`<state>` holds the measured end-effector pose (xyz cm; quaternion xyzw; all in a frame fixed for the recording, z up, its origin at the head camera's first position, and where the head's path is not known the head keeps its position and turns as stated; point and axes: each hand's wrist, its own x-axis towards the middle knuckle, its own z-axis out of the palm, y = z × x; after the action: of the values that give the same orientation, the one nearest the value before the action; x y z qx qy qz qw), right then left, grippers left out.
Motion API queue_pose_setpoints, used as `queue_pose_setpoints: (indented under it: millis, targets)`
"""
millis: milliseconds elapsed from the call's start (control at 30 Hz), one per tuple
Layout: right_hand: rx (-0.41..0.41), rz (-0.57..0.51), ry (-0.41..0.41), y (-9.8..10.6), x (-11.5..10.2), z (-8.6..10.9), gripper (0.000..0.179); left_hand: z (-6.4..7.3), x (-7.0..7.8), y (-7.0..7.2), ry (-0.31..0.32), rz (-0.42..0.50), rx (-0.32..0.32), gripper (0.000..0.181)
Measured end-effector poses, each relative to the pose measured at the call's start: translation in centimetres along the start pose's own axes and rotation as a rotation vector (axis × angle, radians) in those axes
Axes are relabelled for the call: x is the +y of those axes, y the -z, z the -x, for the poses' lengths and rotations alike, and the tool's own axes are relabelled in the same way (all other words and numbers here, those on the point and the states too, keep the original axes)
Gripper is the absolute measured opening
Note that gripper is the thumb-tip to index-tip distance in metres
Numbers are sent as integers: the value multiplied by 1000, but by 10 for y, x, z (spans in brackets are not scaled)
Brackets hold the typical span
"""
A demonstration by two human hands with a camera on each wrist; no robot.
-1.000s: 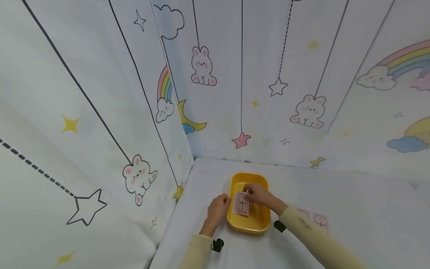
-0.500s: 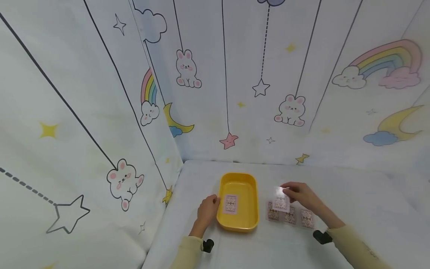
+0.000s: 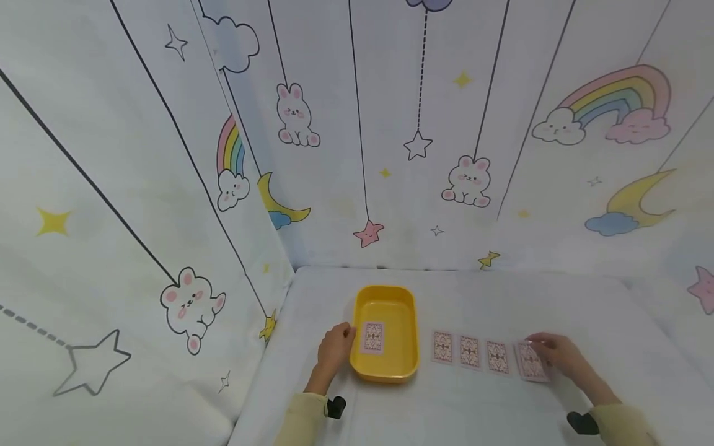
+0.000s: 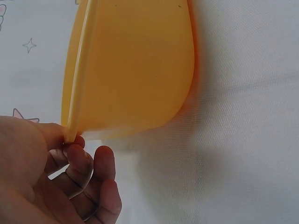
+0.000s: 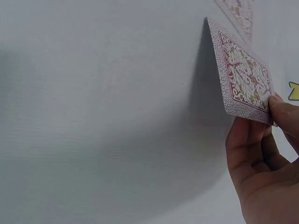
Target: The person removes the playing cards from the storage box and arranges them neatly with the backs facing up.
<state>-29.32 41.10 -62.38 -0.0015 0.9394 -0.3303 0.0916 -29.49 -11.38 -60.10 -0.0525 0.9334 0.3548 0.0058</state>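
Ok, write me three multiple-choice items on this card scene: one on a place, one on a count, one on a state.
1. Where does the single card apart from the row lie?
A. inside the yellow tray
B. under the tray
C. against the back wall

2. How many cards lie in the row right of the tray, counting the held card?
A. two
B. four
C. six

3. What is the right hand doing?
A. resting flat, holding nothing
B. pinching the card at the row's right end
C. gripping the tray rim

Answers:
1. A, the head view shows it face down on the tray floor.
2. B, three lie flat and the fourth is in the fingers.
3. B, the right wrist view shows fingers on the card's corner, while the left hand is at the tray rim.
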Motion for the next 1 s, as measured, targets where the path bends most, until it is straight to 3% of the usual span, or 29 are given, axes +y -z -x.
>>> queue_pose_setpoints:
  millis: [167, 500, 1000]
  targets:
    - [12, 22, -20, -8, 9, -2, 36, 1, 0, 1, 4, 1, -7, 33]
    - [27, 4, -130, -16, -1, -1, 43, 1, 1, 2, -3, 7, 1, 33]
    - [93, 75, -56, -24, -8, 0, 29, 1, 2, 2, -2, 2, -5, 33]
